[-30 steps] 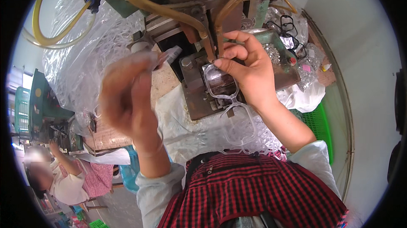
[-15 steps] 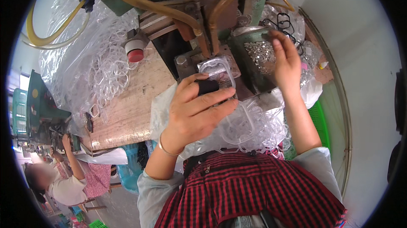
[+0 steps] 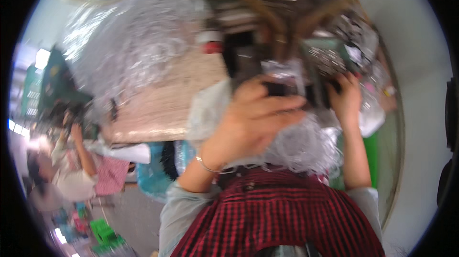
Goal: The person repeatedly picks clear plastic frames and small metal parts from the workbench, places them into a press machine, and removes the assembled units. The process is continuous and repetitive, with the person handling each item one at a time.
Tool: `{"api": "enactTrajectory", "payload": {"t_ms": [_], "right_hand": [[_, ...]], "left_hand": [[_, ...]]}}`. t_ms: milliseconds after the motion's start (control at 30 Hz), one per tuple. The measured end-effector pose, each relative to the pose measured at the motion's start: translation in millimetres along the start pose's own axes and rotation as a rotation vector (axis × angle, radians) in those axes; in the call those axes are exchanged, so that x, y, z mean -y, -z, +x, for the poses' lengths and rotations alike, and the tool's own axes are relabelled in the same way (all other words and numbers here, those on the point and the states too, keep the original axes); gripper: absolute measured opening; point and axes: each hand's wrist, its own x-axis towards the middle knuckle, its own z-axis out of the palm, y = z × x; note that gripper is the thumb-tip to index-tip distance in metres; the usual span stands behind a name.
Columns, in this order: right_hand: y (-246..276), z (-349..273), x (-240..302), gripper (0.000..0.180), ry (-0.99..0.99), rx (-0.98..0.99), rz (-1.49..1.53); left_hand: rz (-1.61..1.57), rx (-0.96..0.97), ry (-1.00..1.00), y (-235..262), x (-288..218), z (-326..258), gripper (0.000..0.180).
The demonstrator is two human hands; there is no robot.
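Observation:
The picture is smeared by motion. My left hand (image 3: 258, 118) is at the press's work spot, fingers closed on a clear plastic frame (image 3: 300, 82) that rests partly on the metal die. A black sleeve-like piece (image 3: 276, 89) shows at its fingers; whether a finger wears it I cannot tell. At the near edge of a dark tray (image 3: 330, 43), my right hand (image 3: 348, 97) reaches down with thumb and fingers apart. Small shiny metal pieces (image 3: 326, 60) lie in the tray, beyond the fingertips. Nothing distinct shows between those fingers.
Yellowish hoses (image 3: 272, 16) run down to the press above my hands. Left of it are a red button (image 3: 212, 47) and a heap of clear plastic frames (image 3: 138, 42). More clear frames (image 3: 311, 149) lie before my apron. Another person (image 3: 71, 176) works at the far left.
My right hand has come down from beside the tray to its near edge, thumb and fingers parting. My left hand stays at the press. The whole view has swung, shifting everything rightward.

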Motion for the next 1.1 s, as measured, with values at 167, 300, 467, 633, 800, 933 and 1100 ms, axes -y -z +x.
{"api": "enactTrajectory", "payload": {"t_ms": [167, 300, 467, 633, 800, 933, 1100], "right_hand": [[-25, -7, -62, 0.028, -0.212, 0.093, 0.022], [-27, 2, -68, 0.031, -0.058, -0.025, 0.228], [-10, 7, -41, 0.027, -0.073, 0.052, 0.14], [24, -31, -57, 0.017, -0.115, -0.12, 0.116], [43, -30, -5, 0.012, -0.184, -0.16, 0.371], [56, 20, 84, 0.018, 0.038, -0.017, 0.688], [19, 46, 106, 0.05, -0.002, -0.002, 0.892]], "left_hand": [[-0.952, -0.112, -0.253, 29, -35, 22, 0.04], [-1.133, -0.145, -0.349, 26, -41, 28, 0.028], [-1.29, -0.061, -0.436, 41, -27, 31, 0.017], [-0.859, -0.283, 0.617, 88, 74, -18, 0.02], [0.561, -0.191, 1.069, 22, 269, -20, 0.032], [0.651, -0.366, 0.888, -17, 392, -86, 0.031], [0.736, -0.104, 0.85, -21, 360, -110, 0.021]]}}
